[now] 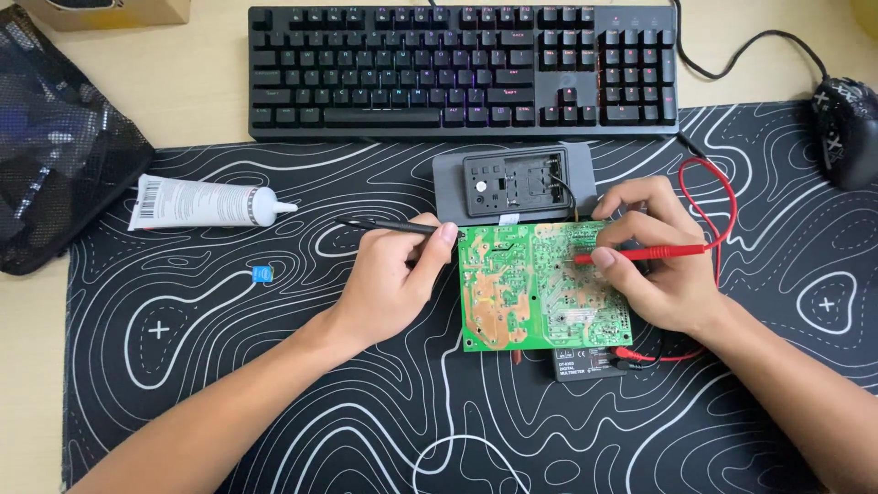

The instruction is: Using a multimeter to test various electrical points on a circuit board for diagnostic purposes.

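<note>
A green circuit board (540,288) lies flat at the middle of a black desk mat (274,384) printed with white wavy contour lines; its solder side faces up, glossy, with tan copper patches on its left half and fine pale traces on its right. The left hand (393,284) rests against the board's left edge, fingers closed on a thin black probe (389,225) that points left, away from the board. The right hand (654,265) lies over the board's right edge, fingers pinching a red probe (640,253) whose tip touches the board near its middle. A red lead (718,197) loops from it past the hand. A black multimeter (590,364) peeks out under the board's near edge.

Just beyond the board's far edge sits a grey rounded plastic case (453,178) with a black inset. Far behind, a black keyboard (462,69) spans the pale tabletop (197,82). A smooth white tube (206,203) lies to the left on the mat, a small blue square chip (263,273) near it, and a black mesh bag (55,146) overlaps the mat's left edge. A black mouse (846,128) sits far right. Bare mat stretches on the near side and to the left of the hands.
</note>
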